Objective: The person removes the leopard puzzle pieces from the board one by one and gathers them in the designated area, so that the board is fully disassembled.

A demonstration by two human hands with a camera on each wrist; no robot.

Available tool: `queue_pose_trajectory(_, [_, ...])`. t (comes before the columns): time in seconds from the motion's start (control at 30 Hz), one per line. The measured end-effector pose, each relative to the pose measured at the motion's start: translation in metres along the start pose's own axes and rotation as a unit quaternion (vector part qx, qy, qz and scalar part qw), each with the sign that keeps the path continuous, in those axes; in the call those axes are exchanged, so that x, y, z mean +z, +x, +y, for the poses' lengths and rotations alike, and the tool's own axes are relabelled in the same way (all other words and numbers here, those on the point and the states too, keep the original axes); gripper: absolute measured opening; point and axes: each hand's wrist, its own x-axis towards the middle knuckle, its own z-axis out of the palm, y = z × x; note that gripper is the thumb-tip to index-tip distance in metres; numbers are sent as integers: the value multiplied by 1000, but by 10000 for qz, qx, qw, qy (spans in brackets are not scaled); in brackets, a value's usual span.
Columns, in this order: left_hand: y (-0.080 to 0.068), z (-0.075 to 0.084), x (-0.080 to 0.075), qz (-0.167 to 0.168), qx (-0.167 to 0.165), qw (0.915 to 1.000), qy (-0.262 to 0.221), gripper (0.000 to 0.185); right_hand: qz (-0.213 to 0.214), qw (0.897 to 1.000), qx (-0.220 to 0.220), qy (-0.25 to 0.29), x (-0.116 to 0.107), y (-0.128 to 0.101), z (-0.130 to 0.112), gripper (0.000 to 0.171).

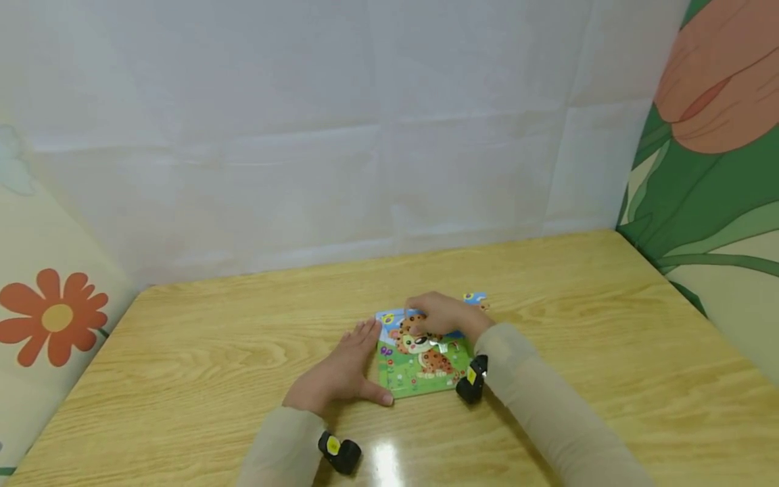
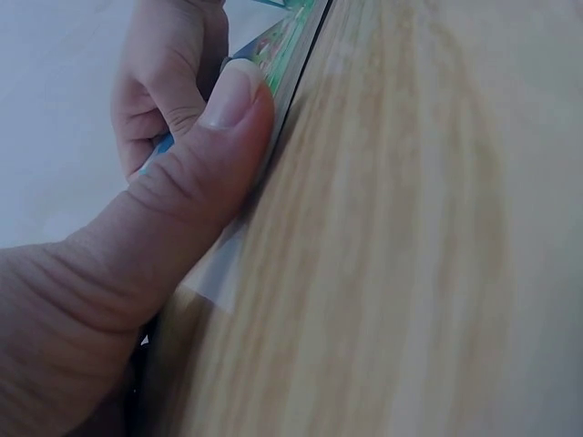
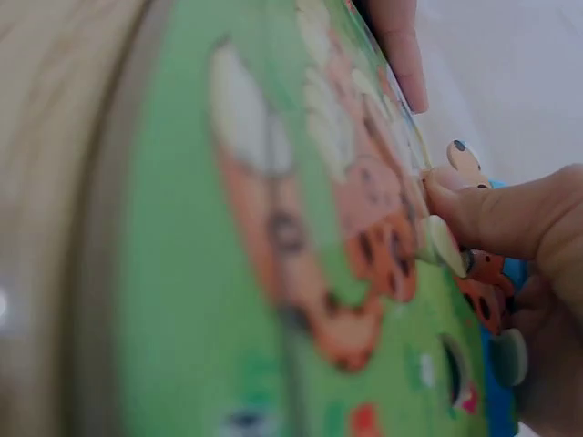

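A jigsaw puzzle (image 1: 402, 387) with a spotted leopard on green grass lies flat on the wooden table. My left hand (image 1: 341, 368) rests along its left side, fingers extended and thumb at the near left corner. In the left wrist view the left thumb (image 2: 196, 164) lies against the board's edge. Over the upper part of the picture, my right hand (image 1: 447, 314) pinches a spotted puzzle piece (image 3: 487, 287) between thumb and fingers. That piece stands tilted up from the board in the right wrist view. The right hand hides part of the puzzle's upper right.
Beyond the right hand, a loose blue puzzle piece (image 1: 475, 297) lies on the table (image 1: 243, 338), just past the board's far right corner. A white sheet (image 1: 304, 135) hangs behind the table. Painted walls stand at both sides.
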Motion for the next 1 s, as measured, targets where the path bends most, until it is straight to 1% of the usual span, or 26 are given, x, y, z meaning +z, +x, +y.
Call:
queue_pose_trajectory(0.1, [-1,0,0,14,-65,10000,-11,128,-59,10000,-20,65,2,0,0,9])
queue_pose_trajectory(0.2, [-1,0,0,-8,-128,9999,-30,128,-53,9999,-85,15,3,0,1,9])
queue_pose_trajectory(0.47, [-1,0,1,-58,-147,9999,-16,128,1,9998,-44,179,4,-2,1,9])
queue_pose_trajectory(0.67, [-1,1,0,-67,-162,9998,-16,128,-1,9997,-153,197,3,-3,1,9])
queue_pose_trajectory(1.0, [-1,0,0,-34,-31,10000,7,127,20,9999,-141,88,4,0,2,11])
